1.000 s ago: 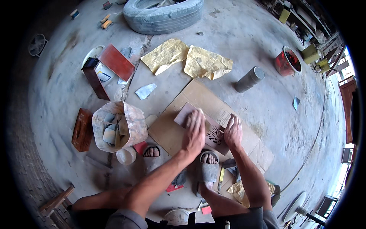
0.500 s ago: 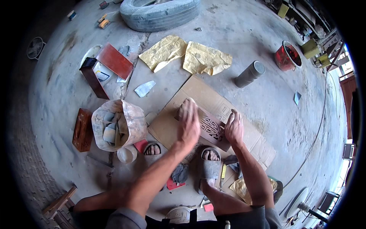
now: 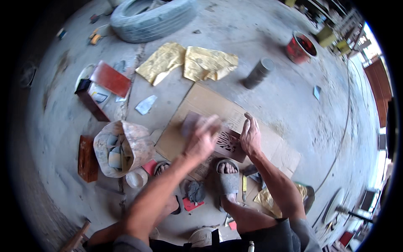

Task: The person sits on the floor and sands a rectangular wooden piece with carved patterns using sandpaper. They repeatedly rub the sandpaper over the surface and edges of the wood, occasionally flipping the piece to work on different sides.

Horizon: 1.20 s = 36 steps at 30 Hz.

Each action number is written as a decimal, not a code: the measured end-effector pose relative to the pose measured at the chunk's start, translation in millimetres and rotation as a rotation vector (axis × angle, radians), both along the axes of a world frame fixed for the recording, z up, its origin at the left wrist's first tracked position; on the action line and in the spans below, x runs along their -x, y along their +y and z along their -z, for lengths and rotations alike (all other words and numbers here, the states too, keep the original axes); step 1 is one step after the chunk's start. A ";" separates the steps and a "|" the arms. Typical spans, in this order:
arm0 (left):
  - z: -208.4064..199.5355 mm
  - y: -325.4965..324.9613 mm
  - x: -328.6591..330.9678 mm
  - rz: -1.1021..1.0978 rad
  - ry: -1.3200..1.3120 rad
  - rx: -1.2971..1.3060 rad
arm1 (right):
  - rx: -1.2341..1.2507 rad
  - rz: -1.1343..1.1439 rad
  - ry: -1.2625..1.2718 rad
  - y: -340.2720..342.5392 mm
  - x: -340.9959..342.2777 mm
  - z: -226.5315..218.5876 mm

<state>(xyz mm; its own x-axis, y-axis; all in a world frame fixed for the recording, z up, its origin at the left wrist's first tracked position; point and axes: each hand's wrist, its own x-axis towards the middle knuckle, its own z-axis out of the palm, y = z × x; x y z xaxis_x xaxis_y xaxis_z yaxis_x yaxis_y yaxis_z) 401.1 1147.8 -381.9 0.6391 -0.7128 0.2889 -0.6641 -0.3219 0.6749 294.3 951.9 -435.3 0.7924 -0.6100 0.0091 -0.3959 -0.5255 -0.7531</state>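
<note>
Grey sandals (image 3: 228,182) cover our feet, nearest us, with a dark crumpled rag (image 3: 196,192) on the floor between them. Just past our toes, a carved board (image 3: 233,153) lies slantwise on flat cardboard (image 3: 201,98). Our left hand (image 3: 204,136) is blurred, palm down over the board; we cannot tell whether it pinches anything. Our right hand (image 3: 251,136) is at the board's right end, its fingers straight and close together. To our left, a stained white bucket (image 3: 142,143) holds scraps. Beyond the cardboard, we see two wrinkled yellow sheets (image 3: 210,63), a grey can (image 3: 259,72) to their right, and, farthest, a tyre (image 3: 155,25) on its side.
</note>
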 end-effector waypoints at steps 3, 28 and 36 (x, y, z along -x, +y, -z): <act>-9.5 20.3 -54.1 0.071 -0.086 -0.255 | 0.389 -0.042 -0.142 30.4 27.5 -31.8; -52.0 80.9 -21.5 0.168 0.446 -0.433 | -0.280 -0.628 -0.142 77.4 12.0 -85.0; -46.7 115.6 -7.7 0.120 0.848 -0.458 | -1.001 -0.537 0.127 82.1 20.2 -84.7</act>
